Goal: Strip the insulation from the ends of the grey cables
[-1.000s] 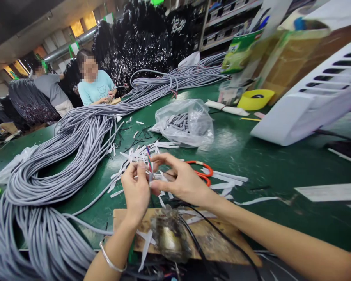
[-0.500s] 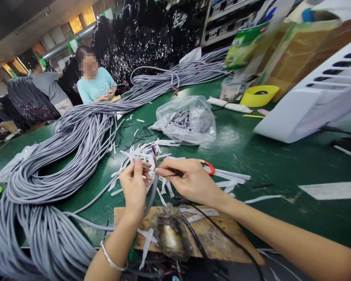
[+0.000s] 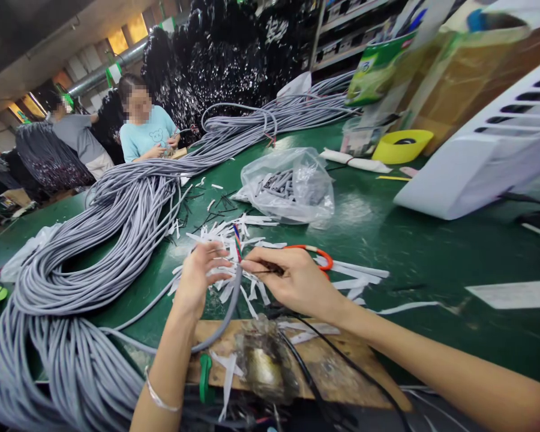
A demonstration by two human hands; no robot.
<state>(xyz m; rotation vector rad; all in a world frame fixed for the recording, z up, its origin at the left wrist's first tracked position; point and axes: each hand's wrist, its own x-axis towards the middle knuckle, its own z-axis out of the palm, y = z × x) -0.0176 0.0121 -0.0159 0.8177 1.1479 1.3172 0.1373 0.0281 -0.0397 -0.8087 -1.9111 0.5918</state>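
Observation:
A grey cable rises from the bench edge to an end where its sheath stops and coloured wires stick up, red, green and blue among them. My right hand pinches it by the sheath's end. Something dark and thin also sits in those fingers, too small to name. To the left of the wires, my left hand has its fingers stretched and apart, with no clear hold on the cable. Cut white strips lie scattered under both hands. An orange loop handle shows behind my right hand.
Bundled grey cables cover the left side. A clear bag of short grey pieces lies ahead. A wooden board carries a metal device at the front edge. A white slotted housing stands right; a co-worker sits across.
My left hand's fingers have opened out and moved slightly left, away from the cable. My right hand keeps its pinch in nearly the same place.

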